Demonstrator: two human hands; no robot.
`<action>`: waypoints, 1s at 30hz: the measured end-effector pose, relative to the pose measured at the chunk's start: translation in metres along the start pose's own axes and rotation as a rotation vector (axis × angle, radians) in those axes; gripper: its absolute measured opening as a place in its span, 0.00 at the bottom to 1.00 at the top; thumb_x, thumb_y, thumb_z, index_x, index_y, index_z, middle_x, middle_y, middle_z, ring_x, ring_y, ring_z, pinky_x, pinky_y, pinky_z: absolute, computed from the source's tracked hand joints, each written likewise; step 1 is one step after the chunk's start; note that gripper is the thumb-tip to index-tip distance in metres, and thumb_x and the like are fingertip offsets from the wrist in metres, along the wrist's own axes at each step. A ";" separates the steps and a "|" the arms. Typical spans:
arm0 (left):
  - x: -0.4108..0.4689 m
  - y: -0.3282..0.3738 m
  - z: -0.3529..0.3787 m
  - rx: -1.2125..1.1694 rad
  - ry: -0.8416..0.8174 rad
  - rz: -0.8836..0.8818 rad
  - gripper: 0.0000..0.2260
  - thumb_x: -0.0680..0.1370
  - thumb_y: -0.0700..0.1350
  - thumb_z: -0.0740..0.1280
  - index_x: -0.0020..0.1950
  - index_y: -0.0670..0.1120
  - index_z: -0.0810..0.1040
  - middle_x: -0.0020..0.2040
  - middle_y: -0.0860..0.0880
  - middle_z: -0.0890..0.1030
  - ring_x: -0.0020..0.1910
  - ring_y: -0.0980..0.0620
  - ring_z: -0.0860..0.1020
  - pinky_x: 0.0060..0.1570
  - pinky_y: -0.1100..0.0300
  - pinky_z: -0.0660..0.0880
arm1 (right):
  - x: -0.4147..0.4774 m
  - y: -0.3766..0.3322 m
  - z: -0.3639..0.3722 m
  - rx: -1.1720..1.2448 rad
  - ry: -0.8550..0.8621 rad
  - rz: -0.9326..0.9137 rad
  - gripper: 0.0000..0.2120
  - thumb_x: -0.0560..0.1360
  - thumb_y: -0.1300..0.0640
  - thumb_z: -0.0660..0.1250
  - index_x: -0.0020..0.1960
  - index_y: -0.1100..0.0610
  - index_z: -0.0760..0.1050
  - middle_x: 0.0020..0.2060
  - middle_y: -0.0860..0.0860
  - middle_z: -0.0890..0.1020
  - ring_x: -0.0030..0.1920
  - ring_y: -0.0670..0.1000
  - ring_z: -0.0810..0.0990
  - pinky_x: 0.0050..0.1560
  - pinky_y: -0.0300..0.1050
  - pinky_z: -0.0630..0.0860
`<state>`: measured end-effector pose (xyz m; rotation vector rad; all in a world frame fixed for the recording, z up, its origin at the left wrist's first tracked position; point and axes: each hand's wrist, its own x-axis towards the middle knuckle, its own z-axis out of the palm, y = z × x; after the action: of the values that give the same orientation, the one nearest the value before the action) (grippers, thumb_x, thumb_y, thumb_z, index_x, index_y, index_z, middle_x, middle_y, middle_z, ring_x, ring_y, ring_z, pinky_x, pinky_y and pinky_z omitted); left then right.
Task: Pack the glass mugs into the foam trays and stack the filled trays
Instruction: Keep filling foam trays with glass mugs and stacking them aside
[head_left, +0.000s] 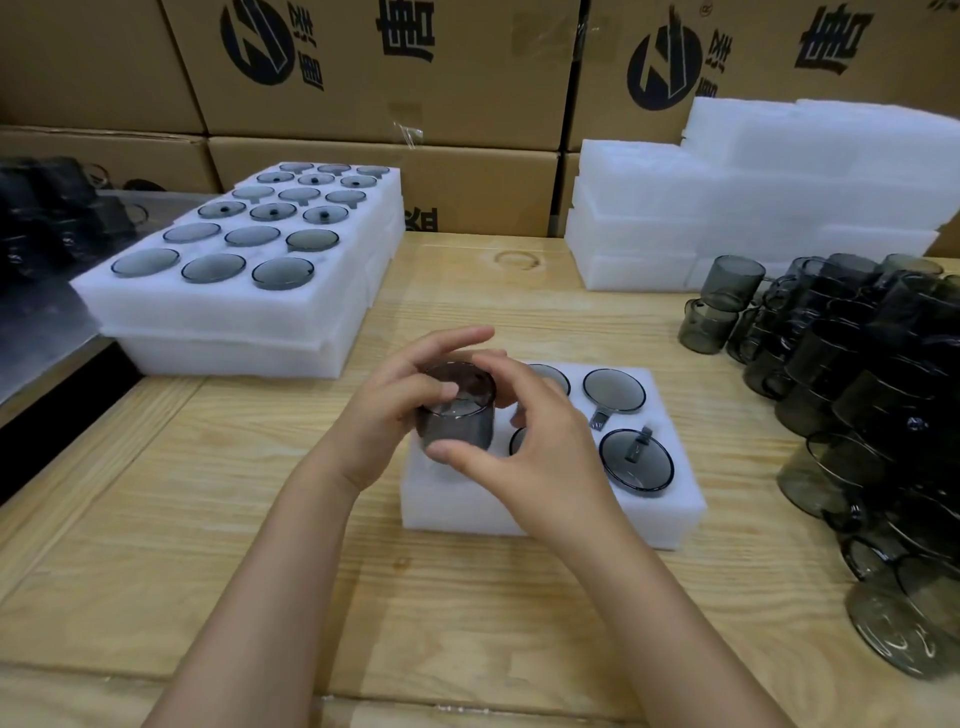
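A smoky grey glass mug (457, 410) is held between both hands above the left end of a small white foam tray (550, 514). My left hand (400, 395) grips its left side, thumb on the rim. My right hand (535, 436) curls round its right side, thumb under the base. The tray's right pockets hold two mugs (614, 389) (636, 460) with handles showing. Other pockets are partly hidden behind my right hand.
A stack of filled foam trays (234, 312) stands at the back left. Empty foam trays (727, 208) are piled at the back right. A heap of loose grey mugs (857, 374) covers the table's right side. Cardboard boxes (395, 67) line the back.
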<state>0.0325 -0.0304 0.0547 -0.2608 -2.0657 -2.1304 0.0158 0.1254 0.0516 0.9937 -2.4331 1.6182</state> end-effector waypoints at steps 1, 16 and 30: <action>0.000 -0.001 0.001 0.044 0.018 0.004 0.25 0.67 0.36 0.58 0.63 0.44 0.76 0.54 0.45 0.83 0.55 0.48 0.80 0.53 0.62 0.75 | 0.000 0.001 -0.001 -0.025 -0.005 0.009 0.28 0.63 0.46 0.76 0.60 0.37 0.69 0.48 0.32 0.75 0.53 0.36 0.69 0.49 0.24 0.63; 0.002 -0.015 0.009 0.351 0.118 -0.016 0.25 0.67 0.38 0.54 0.60 0.54 0.76 0.52 0.55 0.84 0.61 0.58 0.74 0.72 0.52 0.61 | 0.001 0.008 -0.001 -0.451 -0.044 -0.022 0.33 0.61 0.34 0.71 0.63 0.42 0.71 0.58 0.40 0.75 0.61 0.42 0.68 0.67 0.42 0.59; 0.001 -0.019 0.007 0.324 0.080 -0.018 0.24 0.69 0.42 0.62 0.64 0.56 0.73 0.72 0.55 0.68 0.75 0.61 0.57 0.72 0.62 0.55 | 0.003 0.009 -0.017 -0.464 -0.336 0.053 0.34 0.71 0.31 0.56 0.71 0.48 0.63 0.72 0.45 0.63 0.70 0.39 0.40 0.72 0.51 0.35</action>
<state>0.0272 -0.0230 0.0369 -0.1121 -2.3271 -1.7449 0.0040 0.1403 0.0531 1.1916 -2.8725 0.8720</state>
